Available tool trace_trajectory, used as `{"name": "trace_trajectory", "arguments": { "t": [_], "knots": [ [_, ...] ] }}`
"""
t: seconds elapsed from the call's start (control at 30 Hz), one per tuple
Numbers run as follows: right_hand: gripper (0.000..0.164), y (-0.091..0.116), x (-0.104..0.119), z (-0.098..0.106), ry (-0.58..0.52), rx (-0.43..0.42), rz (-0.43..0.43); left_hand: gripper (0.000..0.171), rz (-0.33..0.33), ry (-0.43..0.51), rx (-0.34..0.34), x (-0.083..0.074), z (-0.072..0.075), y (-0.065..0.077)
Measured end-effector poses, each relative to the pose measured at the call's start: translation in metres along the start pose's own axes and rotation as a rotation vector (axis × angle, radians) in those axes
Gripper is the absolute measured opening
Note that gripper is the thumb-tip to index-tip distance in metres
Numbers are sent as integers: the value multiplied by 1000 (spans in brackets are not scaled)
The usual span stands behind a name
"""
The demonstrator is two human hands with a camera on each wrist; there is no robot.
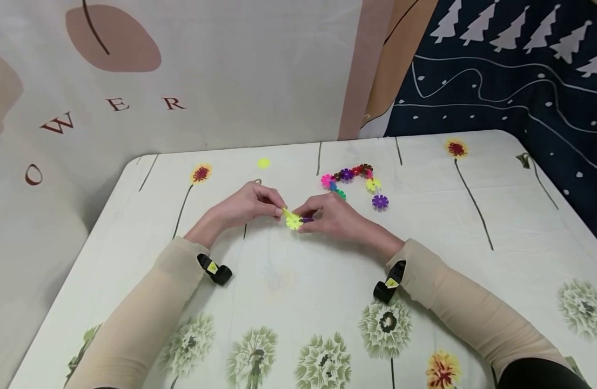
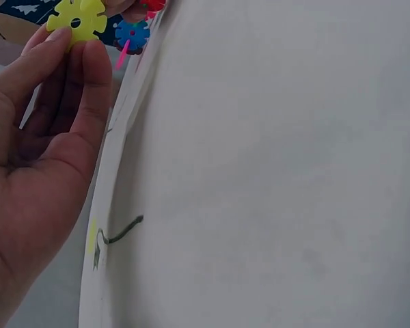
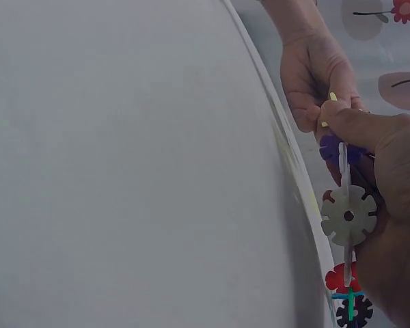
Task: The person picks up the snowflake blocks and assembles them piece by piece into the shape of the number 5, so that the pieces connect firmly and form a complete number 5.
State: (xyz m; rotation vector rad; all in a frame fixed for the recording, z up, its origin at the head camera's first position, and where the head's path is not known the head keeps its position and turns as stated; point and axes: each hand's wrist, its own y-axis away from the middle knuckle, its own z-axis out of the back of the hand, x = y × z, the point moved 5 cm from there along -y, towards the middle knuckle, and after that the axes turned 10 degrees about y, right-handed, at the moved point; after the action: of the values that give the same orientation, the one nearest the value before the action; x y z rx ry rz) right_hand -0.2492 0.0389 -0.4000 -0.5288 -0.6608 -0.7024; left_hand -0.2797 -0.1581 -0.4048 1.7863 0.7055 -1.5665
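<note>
My left hand (image 1: 254,204) pinches a yellow notched plastic disc (image 2: 78,22) between thumb and fingers. Close beside it, my right hand (image 1: 334,217) grips linked discs, with a second yellow disc (image 1: 294,221) at its fingertips and a purple disc (image 3: 331,149) just behind. The left hand's disc overlaps that yellow one in the head view. From the right hand a string of interlocked discs hangs back, among them a pale grey disc (image 3: 348,215) and a red disc (image 3: 342,277). My right fingers partly hide the linked discs.
A curved chain of coloured discs (image 1: 347,174) lies behind my right hand, with a purple disc (image 1: 380,202) at its near end. One yellow disc (image 1: 263,162) lies near the back edge. The flower-printed tablecloth (image 1: 288,302) meets hanging printed cloths (image 1: 259,70) behind.
</note>
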Motion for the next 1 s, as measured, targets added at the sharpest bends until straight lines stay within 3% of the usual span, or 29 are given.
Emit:
{"name": "trace_trajectory", "arguments": {
  "t": [0.33, 0.5, 0.7, 0.83, 1.0],
  "knots": [
    [31, 2, -5, 4, 24, 57, 43, 7, 18, -144, -15, -3, -4, -1],
    [30, 2, -6, 3, 14, 53, 14, 8, 44, -174, -61, -4, -1, -1],
    [27, 3, -2, 4, -4, -59, 41, 9, 49, -128, -113, -3, -2, -2],
    [21, 3, 3, 4, -14, -148, 109, 11, 41, -121, -117, -1, -4, -4],
    [14, 2, 5, 2, 16, -202, 145, 12, 36, -143, -118, -1, -6, -6]
  ]
}}
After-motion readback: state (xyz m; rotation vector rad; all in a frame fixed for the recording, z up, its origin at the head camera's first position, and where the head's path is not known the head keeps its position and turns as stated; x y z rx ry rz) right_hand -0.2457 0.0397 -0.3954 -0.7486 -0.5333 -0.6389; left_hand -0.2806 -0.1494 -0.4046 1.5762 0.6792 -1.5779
